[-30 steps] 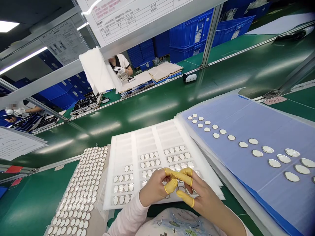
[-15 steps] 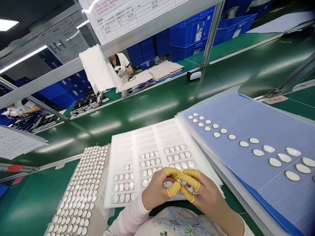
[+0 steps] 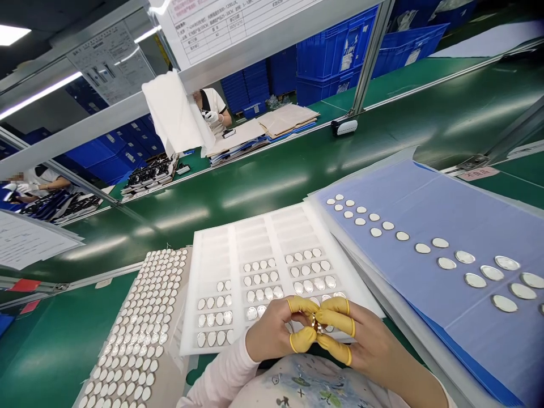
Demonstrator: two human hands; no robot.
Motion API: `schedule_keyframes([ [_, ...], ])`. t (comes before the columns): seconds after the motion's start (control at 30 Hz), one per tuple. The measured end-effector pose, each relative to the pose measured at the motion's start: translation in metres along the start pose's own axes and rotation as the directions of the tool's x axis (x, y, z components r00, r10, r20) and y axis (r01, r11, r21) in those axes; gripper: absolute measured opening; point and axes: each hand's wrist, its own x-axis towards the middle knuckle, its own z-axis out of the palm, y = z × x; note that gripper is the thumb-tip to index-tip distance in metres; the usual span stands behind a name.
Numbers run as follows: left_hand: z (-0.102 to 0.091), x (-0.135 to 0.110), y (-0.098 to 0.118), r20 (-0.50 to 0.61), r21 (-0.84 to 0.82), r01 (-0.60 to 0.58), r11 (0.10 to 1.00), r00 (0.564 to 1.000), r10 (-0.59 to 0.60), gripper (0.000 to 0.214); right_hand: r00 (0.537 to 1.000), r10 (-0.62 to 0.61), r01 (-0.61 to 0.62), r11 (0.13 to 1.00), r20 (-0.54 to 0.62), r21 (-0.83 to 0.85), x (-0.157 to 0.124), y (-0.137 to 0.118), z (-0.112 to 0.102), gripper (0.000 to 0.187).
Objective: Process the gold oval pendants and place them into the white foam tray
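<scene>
My left hand (image 3: 278, 327) and my right hand (image 3: 361, 334), both in yellow finger cots, meet low in the middle of the head view. Between their fingertips they pinch a small shiny metal piece (image 3: 315, 323), mostly hidden by the fingers. Just beyond and below the hands lies a white foam tray (image 3: 212, 249) with rows of oval white-faced discs (image 3: 216, 319) in its slots. The far slots hold no discs. My fingers and wrists cover part of the tray's near right side.
To the left, a board bears many closely set oval discs (image 3: 136, 334). On the right, a blue sheet (image 3: 382, 187) carries several scattered discs (image 3: 464, 257). A metal frame post (image 3: 365, 62) and a hanging white cloth (image 3: 170, 113) stand beyond. A co-worker (image 3: 215, 107) sits across the bench.
Both hands have shifted slightly right and down, still fingertip to fingertip. The metal piece between them has turned and shows a brighter, golden glint.
</scene>
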Motion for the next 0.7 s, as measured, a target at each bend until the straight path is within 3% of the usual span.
schedule_keyframes([
  [0.13,-0.001,-0.002,-0.005,0.076,-0.265,0.023,0.964,0.997,-0.003,0.046,0.998,0.059,-0.057,0.981,-0.005,0.187,0.000,-0.003,-0.004,0.027],
  [0.27,0.001,-0.003,-0.009,0.089,-0.390,-0.044,0.920,0.992,0.085,0.050,0.988,0.145,-0.114,0.925,-0.060,0.361,-0.002,-0.007,0.003,0.022],
  [0.47,0.003,-0.008,-0.016,0.084,-0.597,-0.059,0.800,0.987,0.135,0.051,0.964,0.184,-0.037,0.813,-0.195,0.582,-0.005,-0.017,0.021,0.027],
  [0.57,0.002,-0.011,-0.020,0.090,-0.651,-0.031,0.758,0.989,0.119,0.052,0.955,0.223,-0.037,0.745,-0.197,0.666,-0.011,-0.016,0.029,0.033],
  [0.7,0.000,-0.013,-0.018,0.079,-0.650,-0.014,0.760,0.993,0.086,0.049,0.948,0.250,-0.045,0.721,-0.198,0.692,-0.019,-0.013,0.037,0.037],
])
